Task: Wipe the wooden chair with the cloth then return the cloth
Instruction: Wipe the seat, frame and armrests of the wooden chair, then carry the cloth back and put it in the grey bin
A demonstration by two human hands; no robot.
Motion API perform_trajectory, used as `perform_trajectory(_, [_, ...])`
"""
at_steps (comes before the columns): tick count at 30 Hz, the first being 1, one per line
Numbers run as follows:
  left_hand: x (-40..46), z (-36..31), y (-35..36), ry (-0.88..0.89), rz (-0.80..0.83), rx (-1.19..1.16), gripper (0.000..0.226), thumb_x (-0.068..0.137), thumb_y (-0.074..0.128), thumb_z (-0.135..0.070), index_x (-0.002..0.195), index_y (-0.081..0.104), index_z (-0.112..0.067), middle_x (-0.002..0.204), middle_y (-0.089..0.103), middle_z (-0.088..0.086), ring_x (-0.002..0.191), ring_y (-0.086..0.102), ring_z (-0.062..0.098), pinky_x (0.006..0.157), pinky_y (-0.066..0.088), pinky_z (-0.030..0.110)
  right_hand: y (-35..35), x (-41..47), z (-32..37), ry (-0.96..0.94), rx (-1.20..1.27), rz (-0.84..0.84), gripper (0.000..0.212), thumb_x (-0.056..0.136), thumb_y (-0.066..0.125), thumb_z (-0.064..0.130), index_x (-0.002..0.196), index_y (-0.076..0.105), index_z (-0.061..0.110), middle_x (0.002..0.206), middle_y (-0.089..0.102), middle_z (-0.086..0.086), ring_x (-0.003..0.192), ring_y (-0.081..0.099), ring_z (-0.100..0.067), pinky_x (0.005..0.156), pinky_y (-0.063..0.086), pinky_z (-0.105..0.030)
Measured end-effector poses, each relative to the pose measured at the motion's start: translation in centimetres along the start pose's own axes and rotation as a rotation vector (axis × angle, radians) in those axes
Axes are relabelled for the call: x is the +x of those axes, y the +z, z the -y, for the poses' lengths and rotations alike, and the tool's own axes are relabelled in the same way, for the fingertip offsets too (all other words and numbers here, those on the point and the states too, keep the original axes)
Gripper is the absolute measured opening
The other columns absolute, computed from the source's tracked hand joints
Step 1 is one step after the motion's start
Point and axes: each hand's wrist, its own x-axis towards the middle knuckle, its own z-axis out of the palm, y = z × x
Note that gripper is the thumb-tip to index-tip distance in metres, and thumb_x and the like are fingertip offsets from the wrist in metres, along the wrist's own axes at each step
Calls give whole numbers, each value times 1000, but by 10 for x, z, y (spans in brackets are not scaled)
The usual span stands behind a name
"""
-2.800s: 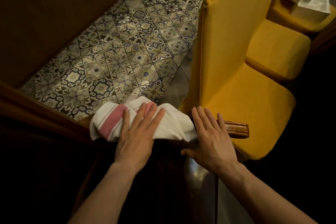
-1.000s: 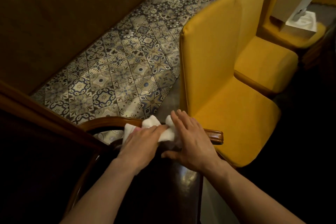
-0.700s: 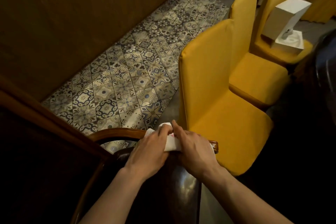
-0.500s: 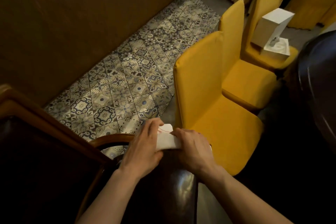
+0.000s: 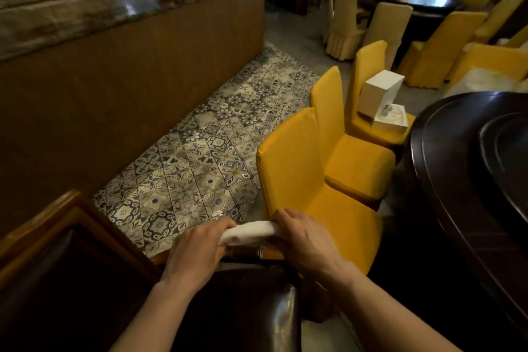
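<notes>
The white cloth (image 5: 250, 233) is folded into a narrow roll and held between both hands above the dark wooden chair (image 5: 257, 303). My left hand (image 5: 197, 251) grips its left end, and my right hand (image 5: 305, 240) grips its right end. The chair's glossy dark back fills the bottom middle, and its brown wooden frame (image 5: 43, 226) rises at the lower left. The cloth's red stripe is hidden inside the fold.
A yellow-covered chair (image 5: 311, 188) stands right in front, with two more behind it; the farthest carries a white box (image 5: 380, 94). A dark round table (image 5: 471, 168) is at the right. Patterned floor tiles (image 5: 200, 168) run along a wooden counter (image 5: 128, 71) on the left.
The cloth went from spread flat under my left hand to bunched, then folded into a roll held by both hands. My view has tilted up, showing more of the room.
</notes>
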Motion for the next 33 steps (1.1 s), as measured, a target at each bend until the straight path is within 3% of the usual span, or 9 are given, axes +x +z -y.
perform_trajectory(3, [-4,-10,-22,14,20,47,41,84,75,-21,113,55,-41,103,68,-15,89,66,13,80,56,40,-18,-2,10,-13,-95,-4,25,91,62,36,111,54,22,105,61,-3,94,58,-28,68,41,-40])
perform_trajectory(6, [-10,-19,-41,36,12,59,44,82,77,-19,115,56,-41,103,70,-14,89,67,14,79,58,40,-34,-6,20,-24,-145,-25,20,92,62,32,107,54,22,101,63,-3,90,60,-28,63,41,-39])
perform_trajectory(11, [-17,-29,-65,25,-26,57,41,82,78,-19,109,54,-38,99,70,-12,86,68,14,78,60,40,-62,-14,34,-36,-194,-89,18,90,64,29,105,56,24,96,65,-1,83,60,-26,58,28,-32])
perform_trajectory(17, [-24,-39,-89,45,-103,66,44,79,81,-19,106,53,-40,94,71,-12,81,69,14,72,61,40,-86,-22,52,-25,-211,-140,21,90,65,33,107,56,24,97,65,0,83,60,-24,58,32,-32])
perform_trajectory(21, [-31,-42,-102,43,-141,57,42,80,80,-20,109,57,-40,97,70,-14,81,66,11,73,57,33,-98,-23,61,-37,-217,-161,21,90,64,34,108,56,25,97,65,1,82,59,-23,57,33,-32])
perform_trajectory(26, [-40,-48,-119,-27,-173,54,40,82,79,-22,107,55,-42,100,68,-17,84,66,11,73,56,33,-107,-11,66,-132,-213,-180,21,89,64,34,105,54,25,95,64,1,75,53,-21,57,28,-31])
perform_trajectory(33, [-73,-50,-148,-267,-269,125,45,85,75,-20,118,55,-43,114,67,-15,100,65,14,80,54,37,-112,30,85,-400,-106,-179,23,90,63,40,103,54,23,95,63,0,77,56,-21,60,39,-32])
